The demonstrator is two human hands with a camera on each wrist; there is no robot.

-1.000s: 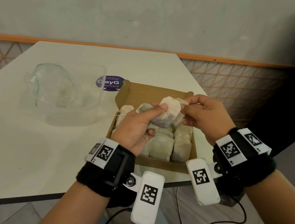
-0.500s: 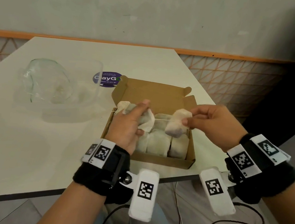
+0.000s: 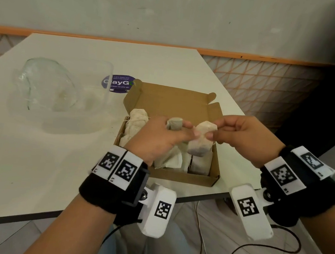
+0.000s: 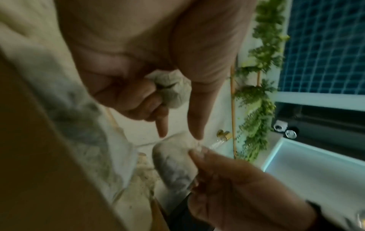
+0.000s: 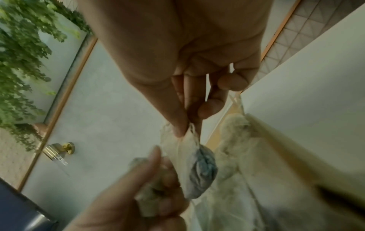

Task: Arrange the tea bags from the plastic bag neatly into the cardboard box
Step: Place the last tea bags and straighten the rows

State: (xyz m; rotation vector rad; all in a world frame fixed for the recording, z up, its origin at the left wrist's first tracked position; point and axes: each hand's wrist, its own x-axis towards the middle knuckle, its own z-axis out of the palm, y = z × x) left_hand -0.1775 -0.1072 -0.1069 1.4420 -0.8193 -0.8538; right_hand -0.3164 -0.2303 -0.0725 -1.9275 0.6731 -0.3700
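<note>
An open brown cardboard box sits near the table's right front edge, with several pale tea bags laid in rows inside. Over the box, my left hand curls its fingers round one crumpled tea bag; its thumb and forefinger reach out straight toward the other bag. My right hand pinches the top edge of a second tea bag, which hangs above the box's right column. The clear plastic bag lies open on the table to the left.
A round purple sticker is on the white table behind the box. The table's dark front edge runs just below the box. Black cables trail on the floor under my wrists.
Both hands have come down from in front of the box lid to just over the tea bags. The two bags, held together a second ago, are now apart, one in each hand.
</note>
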